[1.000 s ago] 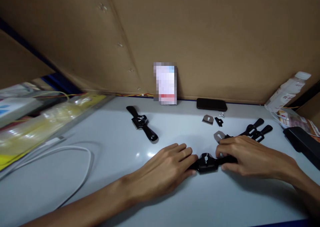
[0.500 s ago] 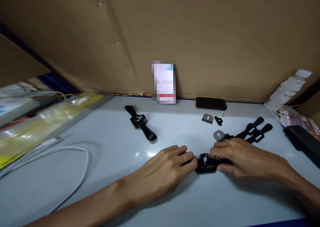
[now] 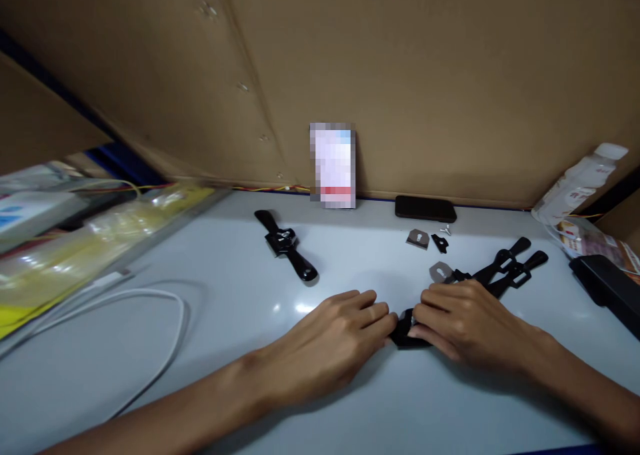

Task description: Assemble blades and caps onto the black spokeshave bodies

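A black metal spokeshave (image 3: pixel 403 338) lies low over the table between my hands. My left hand (image 3: pixel 345 328) is closed round its left handle, which the fingers hide. At its middle, the thumb and fingers of my right hand (image 3: pixel 450 318) pinch the small silver thumbscrew, mostly covered by the fingertips. Beyond my right hand are two bare spokeshave bodies (image 3: pixel 520 275), a loose blade (image 3: pixel 440 271) and, partly covered, a black cap piece. Farther back lie another blade (image 3: pixel 417 239), a black lever cap (image 3: pixel 440 243) and a silver thumbscrew (image 3: pixel 445 229). An assembled spokeshave (image 3: pixel 286 241) rests at left.
A phone with a blurred screen (image 3: pixel 334 167) leans on the cardboard wall, and a dark phone-like slab (image 3: pixel 425 208) lies along the back. A plastic bottle (image 3: pixel 575 188) and black object (image 3: pixel 607 291) are at right. A white cable (image 3: pixel 175 295) and plastic bags (image 3: pixel 115 235) occupy the left.
My right hand has shifted left from the spokeshave's right handle onto the screw at its middle. My left hand keeps its hold. The view has moved slightly.
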Motion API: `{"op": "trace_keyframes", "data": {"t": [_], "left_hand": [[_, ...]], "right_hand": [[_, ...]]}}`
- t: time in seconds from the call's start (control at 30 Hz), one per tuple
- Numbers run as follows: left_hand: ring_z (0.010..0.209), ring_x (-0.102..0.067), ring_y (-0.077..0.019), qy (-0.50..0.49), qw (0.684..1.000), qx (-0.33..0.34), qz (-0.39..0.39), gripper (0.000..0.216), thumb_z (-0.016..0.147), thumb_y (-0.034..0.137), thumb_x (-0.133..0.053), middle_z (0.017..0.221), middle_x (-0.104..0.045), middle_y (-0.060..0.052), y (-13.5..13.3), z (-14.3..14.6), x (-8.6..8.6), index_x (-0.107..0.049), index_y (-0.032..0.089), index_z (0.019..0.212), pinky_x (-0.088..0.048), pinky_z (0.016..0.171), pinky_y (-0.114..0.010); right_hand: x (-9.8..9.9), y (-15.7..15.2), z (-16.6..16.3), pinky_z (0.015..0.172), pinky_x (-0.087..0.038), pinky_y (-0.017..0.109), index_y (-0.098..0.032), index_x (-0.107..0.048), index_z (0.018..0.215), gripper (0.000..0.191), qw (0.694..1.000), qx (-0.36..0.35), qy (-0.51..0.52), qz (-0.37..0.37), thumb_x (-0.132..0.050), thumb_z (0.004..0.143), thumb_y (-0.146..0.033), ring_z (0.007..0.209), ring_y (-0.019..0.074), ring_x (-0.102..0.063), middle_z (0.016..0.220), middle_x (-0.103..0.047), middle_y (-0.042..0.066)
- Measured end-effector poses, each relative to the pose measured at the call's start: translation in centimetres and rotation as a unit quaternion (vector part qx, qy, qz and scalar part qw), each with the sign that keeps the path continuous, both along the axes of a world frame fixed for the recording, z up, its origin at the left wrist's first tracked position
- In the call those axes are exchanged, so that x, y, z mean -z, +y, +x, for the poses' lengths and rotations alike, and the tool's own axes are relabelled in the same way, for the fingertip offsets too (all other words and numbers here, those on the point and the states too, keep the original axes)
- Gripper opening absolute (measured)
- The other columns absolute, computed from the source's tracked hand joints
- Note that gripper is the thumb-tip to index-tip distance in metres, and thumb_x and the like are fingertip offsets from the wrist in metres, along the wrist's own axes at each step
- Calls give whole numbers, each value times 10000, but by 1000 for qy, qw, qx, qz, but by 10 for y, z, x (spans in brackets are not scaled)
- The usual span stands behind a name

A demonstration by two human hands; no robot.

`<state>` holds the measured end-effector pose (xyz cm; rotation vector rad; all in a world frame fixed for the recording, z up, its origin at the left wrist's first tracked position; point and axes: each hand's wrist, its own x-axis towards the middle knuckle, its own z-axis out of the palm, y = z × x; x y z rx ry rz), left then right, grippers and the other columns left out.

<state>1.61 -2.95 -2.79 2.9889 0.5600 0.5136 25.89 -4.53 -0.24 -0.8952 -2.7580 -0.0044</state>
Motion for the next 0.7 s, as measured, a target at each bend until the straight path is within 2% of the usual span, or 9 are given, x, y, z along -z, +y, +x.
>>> {"op": "trace_keyframes", "data": {"t": [0.2,0.3,0.4,0.53,0.6,0.7], "left_hand": [[703,-535,-196,7,1000,-4,-21,225,996,74,-419,795,-624,-32,-2,-1,-2,-595,174,898,-425,600,-328],[734,-548,-201,5,1000,-4,-23,228,1000,71,-419,827,-636,-41,1,-2,-3,-620,169,959,-444,626,-327],[774,-551,-207,1,999,-27,-29,203,1019,125,-445,865,-634,-46,5,-3,-2,-641,171,1036,-459,675,-333],[822,-530,-221,5,996,-82,-30,223,1044,200,-448,921,-625,-61,11,-5,0,-668,180,1075,-442,707,-350],[858,-523,-238,5,994,-107,-11,257,1035,172,-432,958,-631,-76,16,-8,2,-682,186,1094,-431,723,-368],[1008,-522,-297,-13,985,-165,44,321,983,101,-424,1082,-643,-117,29,-16,6,-688,192,1140,-438,797,-427]], "right_hand": [[7,-2,-5,570,-271,321,-170,-604,872,293,999,33,-17,17,-445,1084,-295,647,161,-539,746,-635,31],[11,-4,-8,565,-262,325,-166,-594,887,342,997,45,-33,45,-366,1108,-295,637,166,-544,735,-632,41],[16,-7,-12,558,-262,325,-168,-587,900,342,997,65,-22,43,-341,1111,-278,605,161,-548,725,-641,42],[18,-7,-14,532,-273,308,-178,-586,899,296,990,131,53,-19,-393,1092,-292,558,147,-560,697,-665,31],[13,-1,-10,532,-304,290,-186,-592,915,278,979,160,115,-47,-404,1082,-305,545,137,-565,687,-671,18],[0,12,6,543,-344,276,-200,-582,925,238,955,224,194,-17,-393,1050,-269,508,126,-542,671,-659,-3]]}}
